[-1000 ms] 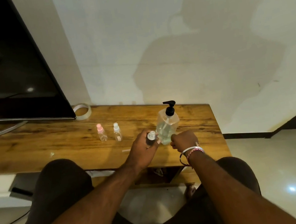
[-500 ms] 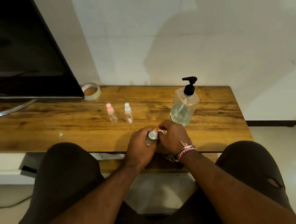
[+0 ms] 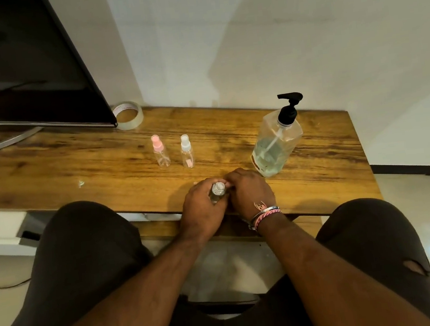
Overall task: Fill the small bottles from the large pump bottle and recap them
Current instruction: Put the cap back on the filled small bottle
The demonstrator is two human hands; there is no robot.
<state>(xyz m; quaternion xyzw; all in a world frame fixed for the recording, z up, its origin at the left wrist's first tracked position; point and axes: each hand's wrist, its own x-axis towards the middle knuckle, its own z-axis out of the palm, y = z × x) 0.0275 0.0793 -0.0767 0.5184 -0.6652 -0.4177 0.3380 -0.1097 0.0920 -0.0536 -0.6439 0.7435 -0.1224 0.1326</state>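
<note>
My left hand [image 3: 202,207] grips a small clear bottle [image 3: 217,192] near the table's front edge. My right hand [image 3: 250,189] is curled against it, fingertips at its white cap. The large clear pump bottle [image 3: 277,143] with a black pump head stands just behind and to the right of my hands, partly filled. Two more small bottles stand upright further back: one with a pink cap [image 3: 160,153] and one with a white cap [image 3: 187,151].
The wooden table [image 3: 72,165] runs left to right against a white wall. A dark TV screen [image 3: 18,65] on a metal stand fills the back left. A tape roll [image 3: 129,115] lies beside it. My knees are below the table edge.
My right hand left the pump bottle's base and came to the small bottle's cap. Both hands drew back toward the table's front edge with the bottle.
</note>
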